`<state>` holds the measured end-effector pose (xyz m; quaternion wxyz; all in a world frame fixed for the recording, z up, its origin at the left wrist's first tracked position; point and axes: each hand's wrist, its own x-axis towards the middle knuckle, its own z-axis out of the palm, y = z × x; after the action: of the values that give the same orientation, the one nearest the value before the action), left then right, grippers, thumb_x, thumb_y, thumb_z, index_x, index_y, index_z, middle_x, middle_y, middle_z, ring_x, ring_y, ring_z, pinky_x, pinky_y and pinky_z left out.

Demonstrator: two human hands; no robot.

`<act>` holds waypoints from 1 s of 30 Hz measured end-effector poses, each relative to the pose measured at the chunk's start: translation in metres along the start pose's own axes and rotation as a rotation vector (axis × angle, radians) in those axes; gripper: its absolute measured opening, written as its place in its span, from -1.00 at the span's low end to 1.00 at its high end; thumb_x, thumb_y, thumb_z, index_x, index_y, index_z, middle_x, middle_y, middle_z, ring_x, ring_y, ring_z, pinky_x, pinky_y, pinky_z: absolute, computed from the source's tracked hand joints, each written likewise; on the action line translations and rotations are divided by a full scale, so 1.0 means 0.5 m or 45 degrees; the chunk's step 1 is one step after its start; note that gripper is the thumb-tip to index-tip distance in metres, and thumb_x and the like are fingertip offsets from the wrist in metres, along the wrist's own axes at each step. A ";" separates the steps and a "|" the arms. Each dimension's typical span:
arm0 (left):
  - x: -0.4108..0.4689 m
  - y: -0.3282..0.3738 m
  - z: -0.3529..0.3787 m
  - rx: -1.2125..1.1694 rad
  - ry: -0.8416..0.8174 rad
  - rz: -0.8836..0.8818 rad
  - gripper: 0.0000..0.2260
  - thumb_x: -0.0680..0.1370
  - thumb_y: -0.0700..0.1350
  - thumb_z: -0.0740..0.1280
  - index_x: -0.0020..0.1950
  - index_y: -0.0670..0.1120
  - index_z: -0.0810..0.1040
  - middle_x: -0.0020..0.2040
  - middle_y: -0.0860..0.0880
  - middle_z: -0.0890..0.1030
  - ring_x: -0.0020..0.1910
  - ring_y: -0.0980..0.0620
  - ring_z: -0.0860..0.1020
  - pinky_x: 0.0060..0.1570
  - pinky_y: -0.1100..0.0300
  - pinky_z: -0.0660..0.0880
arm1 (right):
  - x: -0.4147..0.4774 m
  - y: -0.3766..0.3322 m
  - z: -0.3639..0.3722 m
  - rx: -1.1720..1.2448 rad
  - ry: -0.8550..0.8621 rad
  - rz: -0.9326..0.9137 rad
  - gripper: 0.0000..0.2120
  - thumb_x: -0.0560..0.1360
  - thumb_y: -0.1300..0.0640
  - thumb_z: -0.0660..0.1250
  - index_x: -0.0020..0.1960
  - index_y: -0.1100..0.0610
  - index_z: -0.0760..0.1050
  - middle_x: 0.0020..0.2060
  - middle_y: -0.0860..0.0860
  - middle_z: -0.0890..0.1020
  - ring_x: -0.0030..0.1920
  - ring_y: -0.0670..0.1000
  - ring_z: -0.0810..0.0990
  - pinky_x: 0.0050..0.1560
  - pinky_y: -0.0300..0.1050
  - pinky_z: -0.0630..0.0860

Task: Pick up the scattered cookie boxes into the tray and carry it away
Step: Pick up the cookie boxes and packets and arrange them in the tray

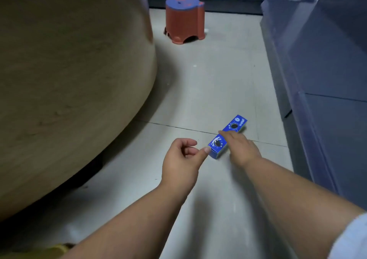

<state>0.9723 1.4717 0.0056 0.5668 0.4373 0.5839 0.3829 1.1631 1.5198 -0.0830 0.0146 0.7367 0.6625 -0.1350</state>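
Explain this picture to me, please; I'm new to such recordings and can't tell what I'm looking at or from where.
There is no machine here: a person wears a camera on the head, looking forward and down at their own bare arms. The right hand lies over the middle of a long blue cookie box on the tiled floor; whether it grips the box yet is unclear. The left hand is half curled, its thumb at the box's near end. A round wooden table fills the left, and a red stool with a blue top stands further off. No tray is in view.
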 end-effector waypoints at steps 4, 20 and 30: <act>0.033 -0.041 0.026 -0.004 -0.015 -0.061 -0.81 0.42 -0.10 0.47 -0.06 0.00 0.49 -0.24 0.00 0.50 -0.31 0.07 0.44 -0.25 0.25 0.39 | 0.084 0.018 0.060 -0.187 -0.027 -0.100 -0.21 0.44 0.33 0.25 0.53 -0.04 -0.04 0.53 0.00 0.08 0.51 0.06 0.11 0.40 0.00 0.24; 0.081 -0.079 0.043 0.108 0.038 -0.151 -0.73 0.41 -0.12 0.48 0.04 -0.05 0.50 -0.17 -0.05 0.52 -0.30 0.07 0.44 -0.26 0.27 0.40 | 0.184 0.054 0.113 -0.454 -0.112 -0.264 -0.57 0.50 0.25 0.19 0.35 0.08 0.24 0.32 0.04 0.41 0.47 0.11 0.17 0.49 0.13 -0.03; 0.076 -0.095 0.000 0.238 0.138 -0.391 -0.33 0.37 -0.01 0.51 0.39 -0.02 0.29 0.17 -0.01 0.44 0.08 -0.04 0.50 0.00 0.11 0.50 | 0.065 -0.077 0.051 0.581 -0.116 0.017 -0.43 0.31 -0.21 0.34 0.20 0.03 0.29 0.06 0.04 0.54 0.04 0.13 0.57 -0.02 -0.04 0.49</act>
<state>0.9694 1.4919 -0.0516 0.5432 0.3724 0.7066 0.2589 1.1238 1.5512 -0.1084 -0.1215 0.7185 0.6084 -0.3143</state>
